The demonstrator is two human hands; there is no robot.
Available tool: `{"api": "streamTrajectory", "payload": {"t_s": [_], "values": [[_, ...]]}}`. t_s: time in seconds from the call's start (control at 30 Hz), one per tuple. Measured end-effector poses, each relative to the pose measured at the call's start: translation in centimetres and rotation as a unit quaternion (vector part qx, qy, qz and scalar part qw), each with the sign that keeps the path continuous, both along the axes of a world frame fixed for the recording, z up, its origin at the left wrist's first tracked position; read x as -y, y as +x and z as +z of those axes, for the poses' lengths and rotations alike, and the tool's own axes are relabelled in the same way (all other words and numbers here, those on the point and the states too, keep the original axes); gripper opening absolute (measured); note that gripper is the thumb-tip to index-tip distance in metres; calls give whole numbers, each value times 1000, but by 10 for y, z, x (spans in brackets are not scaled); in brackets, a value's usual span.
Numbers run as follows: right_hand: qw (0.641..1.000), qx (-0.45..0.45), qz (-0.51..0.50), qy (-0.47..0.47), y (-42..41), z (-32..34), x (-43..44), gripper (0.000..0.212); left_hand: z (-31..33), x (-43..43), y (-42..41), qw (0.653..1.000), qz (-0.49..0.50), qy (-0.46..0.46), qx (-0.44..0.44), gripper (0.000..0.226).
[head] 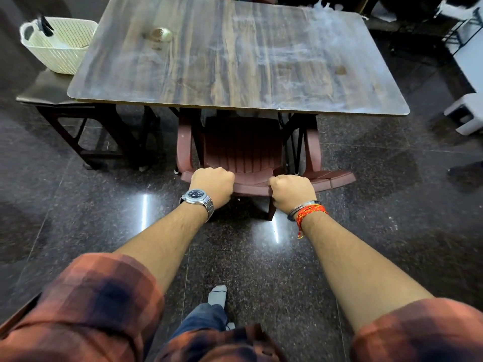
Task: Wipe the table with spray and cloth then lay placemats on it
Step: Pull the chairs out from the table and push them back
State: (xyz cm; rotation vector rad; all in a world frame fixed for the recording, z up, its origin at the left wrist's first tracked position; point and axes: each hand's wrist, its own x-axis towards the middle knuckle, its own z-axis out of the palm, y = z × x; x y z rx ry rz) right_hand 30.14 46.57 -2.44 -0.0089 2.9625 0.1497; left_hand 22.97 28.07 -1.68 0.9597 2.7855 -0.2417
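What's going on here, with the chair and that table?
A person grips the back of a reddish plastic chair with the left hand and the right hand. The chair sits partly under a wooden table. The tabletop shows pale streaks and a small blurred object near its far left. A white basket stands beside the table's left side.

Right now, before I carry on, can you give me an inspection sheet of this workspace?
Surface: table, streaky smears on its right part, brown spot near the right edge.
Job's things: no cloth or placemats seen; dark item in the basket, too blurred to name.
Clutter: small round object on the top, far left.
Hands: left hand and right hand both grip the back of the chair.
Cables: nothing seen.
Surroundings: basket on a dark seat left of the table; white stool right; dark floor.
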Motion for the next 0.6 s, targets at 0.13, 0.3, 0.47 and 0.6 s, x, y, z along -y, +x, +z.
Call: {"api": "streamTrajectory", "payload": {"t_s": [0.13,0.3,0.47,0.6], "values": [[999,6,-2,-40,4,4,-1,27,6,-4,7,1000,1,10,8,15],[955,-32,-18,-295,9,12,-12,70,8,-18,4,988,-33,112,105,57],[938,-157,-101,-292,7,14,-63,59,31,-67,2,967,-49,167,185,87],[932,-208,-152,-255,-2,8,-125,53,32,-136,-3,966,-15,212,146,81]]}}
